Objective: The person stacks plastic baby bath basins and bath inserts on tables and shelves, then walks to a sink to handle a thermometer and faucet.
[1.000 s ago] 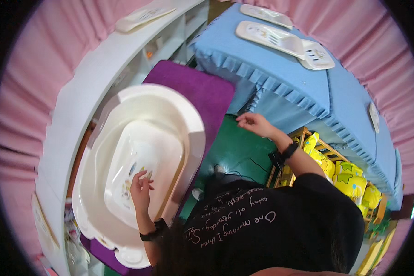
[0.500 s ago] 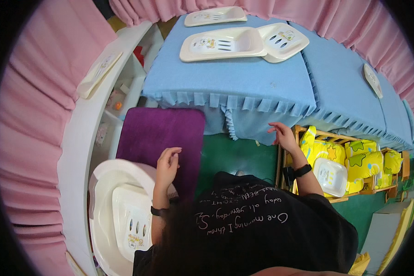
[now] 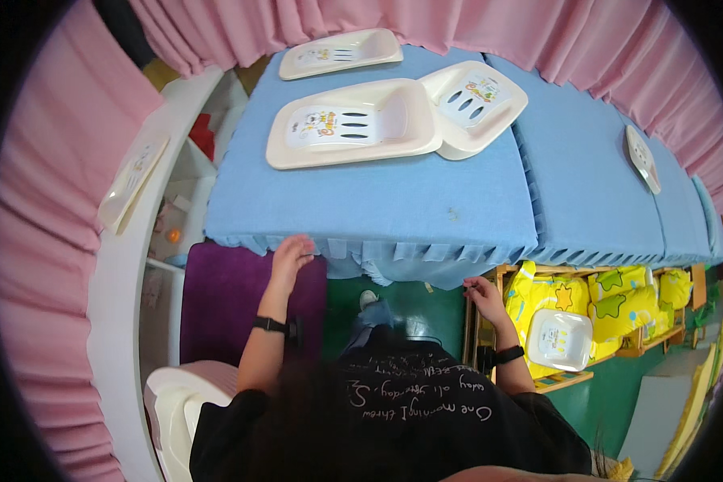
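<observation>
My left hand (image 3: pixel 292 255) is held out with its fingers loosely apart and nothing in it, near the front edge of the blue-covered table (image 3: pixel 361 201). Beside a wooden crib (image 3: pixel 478 345), my right hand (image 3: pixel 485 297) is empty too, its fingers loosely bent. Beyond my hands, on the table, a large white plastic baby bath seat (image 3: pixel 394 108) with three slots overlaps a second bath seat (image 3: pixel 498 116) on its right. A third bath seat (image 3: pixel 313 63) lies farther back.
A white baby bathtub (image 3: pixel 165 394) stands at lower left, by a purple mat (image 3: pixel 217 297). In the crib, a white basin (image 3: pixel 560 339) rests on yellow bedding (image 3: pixel 627 313). Another bath seat (image 3: pixel 132 181) lies on the white shelf unit (image 3: pixel 120 297); one more (image 3: pixel 643 159) is far right.
I have come closer to the blue table, and the bath seats look larger. My left hand has moved forward toward the table edge. The bathtub has slid mostly out of view.
</observation>
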Available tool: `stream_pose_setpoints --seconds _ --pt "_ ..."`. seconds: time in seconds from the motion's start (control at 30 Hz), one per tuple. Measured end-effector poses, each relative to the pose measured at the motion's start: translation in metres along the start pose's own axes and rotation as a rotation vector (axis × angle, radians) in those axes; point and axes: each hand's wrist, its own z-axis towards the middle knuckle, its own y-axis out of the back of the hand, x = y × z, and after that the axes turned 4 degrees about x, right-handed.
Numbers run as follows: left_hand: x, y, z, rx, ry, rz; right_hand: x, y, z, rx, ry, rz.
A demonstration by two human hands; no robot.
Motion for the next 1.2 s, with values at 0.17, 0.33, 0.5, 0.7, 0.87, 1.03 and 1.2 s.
stream_pose_setpoints --seconds 0.17,0.33,0.5,0.7,0.87,1.03,1.2 --pt "0.0 0.011 0.138 0.111 0.205 -0.603 0.048 0.001 0.057 -0.033 0.035 -0.067" --pt "-0.013 -0.037 0.219 0.067 0.195 -0.641 0.094 -0.004 0.1 -0.059 0.034 -0.177" --pt "-0.014 -0.056 0.262 0.009 0.047 -0.941 0.099 -0.005 0.112 -0.062 0.005 -0.18" --pt "-0.022 -0.046 0.259 -0.107 -0.008 -0.934 0.087 0.005 0.111 0.04 -0.066 -0.215" --pt "-0.019 -0.04 0.199 -0.061 -0.136 -0.919 0.091 0.013 0.118 0.118 0.019 -0.186" --pt "-0.033 -0.048 0.071 -0.204 -0.325 -0.973 0.101 -0.012 0.118 0.338 0.052 -0.174" --pt "-0.041 -0.038 -0.099 -0.251 -0.508 -0.79 0.095 -0.055 0.108 0.591 0.216 0.225"
